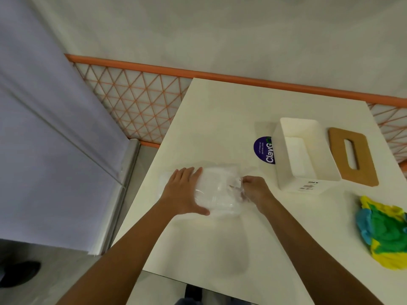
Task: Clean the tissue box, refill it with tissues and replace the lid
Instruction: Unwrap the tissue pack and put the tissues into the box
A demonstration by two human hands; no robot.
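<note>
At the near right of the table (209, 238) lies a crumpled yellow, green and blue cloth (383, 232), untouched. Left of it and a little farther, a pack of tissues (218, 186) in clear plastic wrap lies flat on the table. The left hand (184, 191) presses on its left end with straight fingers, and the right hand (255, 190) pinches the loose wrap at its right end.

The pack looks light and soft, and its film is likely slick, so it is best pinned flat while the wrap is pulled. The bare stack should be held by its long sides to keep the sheets together.

Farther right stands the white tissue box (306, 186), open and empty. Its wooden lid (364, 159) lies flat just right of it, and a purple sticker (263, 150) shows at its left.
</note>
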